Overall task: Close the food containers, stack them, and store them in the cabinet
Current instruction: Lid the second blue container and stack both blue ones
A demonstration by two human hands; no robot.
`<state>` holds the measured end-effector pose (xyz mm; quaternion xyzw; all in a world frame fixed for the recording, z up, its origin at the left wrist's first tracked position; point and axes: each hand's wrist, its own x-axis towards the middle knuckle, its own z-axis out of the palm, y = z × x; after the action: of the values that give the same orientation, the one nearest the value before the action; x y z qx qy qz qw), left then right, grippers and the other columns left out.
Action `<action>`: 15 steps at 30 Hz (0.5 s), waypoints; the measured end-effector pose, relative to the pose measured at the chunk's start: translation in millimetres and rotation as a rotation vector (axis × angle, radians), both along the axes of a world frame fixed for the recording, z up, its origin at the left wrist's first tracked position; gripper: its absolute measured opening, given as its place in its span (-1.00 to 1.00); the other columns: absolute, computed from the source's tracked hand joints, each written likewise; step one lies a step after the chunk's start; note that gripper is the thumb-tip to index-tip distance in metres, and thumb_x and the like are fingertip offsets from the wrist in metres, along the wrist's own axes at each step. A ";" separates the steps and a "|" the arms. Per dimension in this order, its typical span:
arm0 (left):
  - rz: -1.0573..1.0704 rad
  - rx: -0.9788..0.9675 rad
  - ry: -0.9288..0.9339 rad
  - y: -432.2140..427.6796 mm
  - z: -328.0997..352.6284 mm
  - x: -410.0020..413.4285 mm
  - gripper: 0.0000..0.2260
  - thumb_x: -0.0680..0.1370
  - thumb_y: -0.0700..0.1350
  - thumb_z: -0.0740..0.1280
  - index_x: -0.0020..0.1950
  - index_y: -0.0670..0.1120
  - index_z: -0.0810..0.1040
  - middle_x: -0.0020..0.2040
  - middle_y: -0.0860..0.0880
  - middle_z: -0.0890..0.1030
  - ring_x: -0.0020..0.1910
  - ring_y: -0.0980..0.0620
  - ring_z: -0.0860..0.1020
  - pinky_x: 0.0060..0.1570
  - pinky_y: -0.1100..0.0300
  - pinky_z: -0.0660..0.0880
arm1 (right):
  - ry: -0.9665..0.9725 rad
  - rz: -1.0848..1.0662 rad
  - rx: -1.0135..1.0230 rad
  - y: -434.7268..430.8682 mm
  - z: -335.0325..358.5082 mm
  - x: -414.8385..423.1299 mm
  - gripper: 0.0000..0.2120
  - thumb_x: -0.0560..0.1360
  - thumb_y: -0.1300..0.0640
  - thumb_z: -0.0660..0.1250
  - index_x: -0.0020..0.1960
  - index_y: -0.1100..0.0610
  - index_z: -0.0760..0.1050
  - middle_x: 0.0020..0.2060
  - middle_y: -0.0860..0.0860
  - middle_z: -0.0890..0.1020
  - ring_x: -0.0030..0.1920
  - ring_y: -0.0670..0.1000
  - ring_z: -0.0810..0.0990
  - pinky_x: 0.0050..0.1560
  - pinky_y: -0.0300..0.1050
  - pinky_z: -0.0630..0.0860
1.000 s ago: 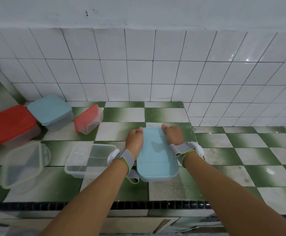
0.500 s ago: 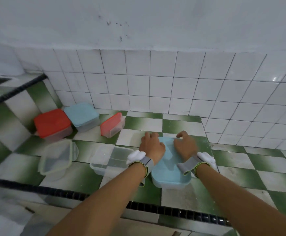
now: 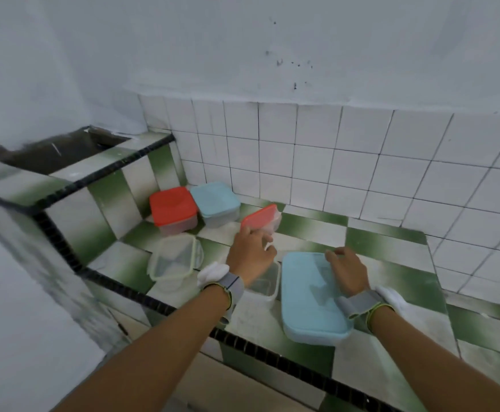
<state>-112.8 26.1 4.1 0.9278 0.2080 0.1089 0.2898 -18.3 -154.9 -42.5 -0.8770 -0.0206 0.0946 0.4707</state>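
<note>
- Head view: my right hand [image 3: 348,270] rests flat on the big blue lidded container [image 3: 312,295], gripping nothing; its long axis runs away from me.
- My left hand [image 3: 250,254] is loose and empty, fingers spread, above the open clear container [image 3: 265,282].
- The tilted small red-lidded container [image 3: 262,218] lies just past its fingertips, so left is the nearer hand.

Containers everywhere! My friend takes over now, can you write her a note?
Left hand: empty, reaching toward the small red-lid box.
Right hand: resting flat on the long blue-lid box.
Done: that box, the red box and the blue box at the back have lids on.
Left: the clear open tub needs a lid; then stack and store everything.
</note>
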 end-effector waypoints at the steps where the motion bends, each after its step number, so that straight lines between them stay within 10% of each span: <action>1: 0.031 0.037 0.005 13.5 1.4 2.9 -0.72 0.53 -0.04 0.29 0.20 -0.09 0.56 0.29 -0.12 0.44 0.27 -0.14 0.44 0.26 -0.01 0.44 | -0.003 0.036 0.016 -2.7 -1.0 4.4 -0.67 0.55 0.02 0.19 0.23 0.15 0.48 0.24 0.18 0.56 0.22 0.20 0.49 0.09 -0.12 0.30; 9: 0.305 0.077 0.146 116.8 11.4 83.4 -0.49 0.52 0.14 0.21 0.41 -0.08 0.35 0.39 -0.21 0.30 0.37 -0.27 0.30 0.33 -0.07 0.28 | -0.127 -0.044 0.014 1.4 -19.0 36.5 -0.73 0.57 0.07 0.16 0.14 0.11 0.57 0.20 0.13 0.61 0.13 0.15 0.51 0.16 -0.07 0.35; 15: 0.415 -0.016 0.320 183.7 -3.1 146.1 -0.01 0.31 0.51 0.11 0.58 0.01 -0.06 0.60 -0.22 -0.15 0.55 -0.35 -0.06 0.47 -0.31 0.02 | -0.242 0.043 -0.432 -11.4 -47.4 64.1 -0.66 0.55 -0.04 0.20 0.30 -0.01 0.47 0.38 0.07 0.47 0.39 0.17 0.38 0.35 0.11 0.34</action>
<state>33.3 209.7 1.0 0.8684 0.4379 0.0162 0.2322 45.8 -166.4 -89.9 -0.9616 -0.0749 0.0013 0.2641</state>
